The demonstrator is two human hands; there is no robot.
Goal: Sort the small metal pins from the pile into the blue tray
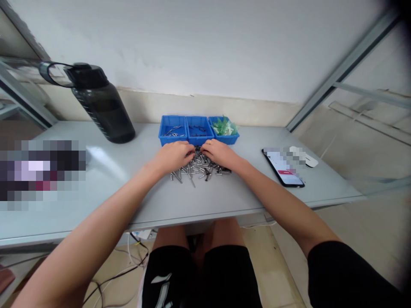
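Note:
A loose heap of small metal screw-like pieces (201, 162), silver and dark, lies on the grey table in front of three blue bins. My left hand (176, 155) rests at the heap's left side, its fingers curled down among the pieces. From the right, my right hand (221, 154) reaches into the back of the heap with bent fingers close together. Whatever is between the fingertips of either hand is too small to make out. The left bin (164, 139) holds some silver pieces, the middle bin (197, 139) some dark ones. Green-and-clear plastic bits (224, 127) fill the right bin (229, 140).
A large dark water bottle (104, 107) stands at the back left, by the wall. On the right lie a phone (284, 169) and a white mouse-like object (308, 159). A blurred-out item (38, 171) is at the far left. Cables (128, 265) hang below the table's front edge.

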